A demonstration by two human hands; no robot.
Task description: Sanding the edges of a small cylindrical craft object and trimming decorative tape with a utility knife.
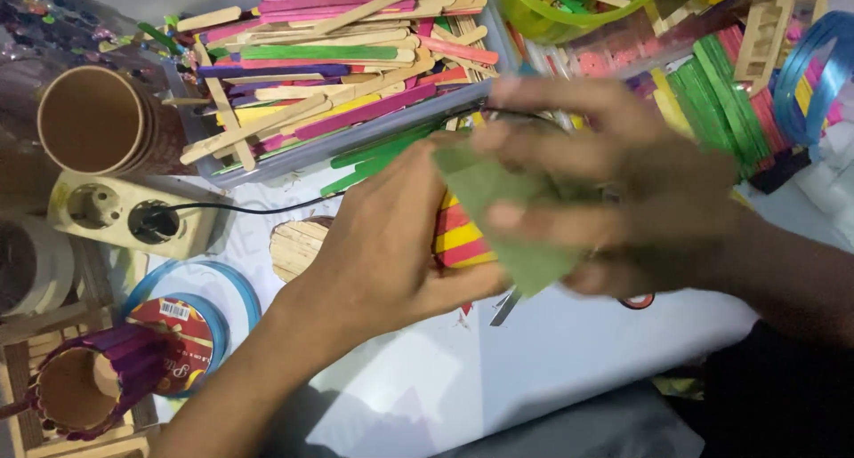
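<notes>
Both hands meet over the middle of the white sheet (551, 351). My left hand (382, 245) reaches in from the lower left, its fingers on the edge of a green piece of paper or felt (516, 218). My right hand (623, 182), blurred by motion, comes from the right and pinches the same green piece between thumb and fingers. Under the hands lies a small panel of red and yellow striped craft sticks (458, 240). A thin dark tool tip (505, 309) pokes out below the right hand.
A tray of coloured craft sticks (329, 76) sits behind the hands, and green and pink sticks (721, 93) lie at the right. At the left are a paper cup (93, 120), a power socket block (124, 213), a tape roll (191, 320) and a purple stick-covered cup (89, 382).
</notes>
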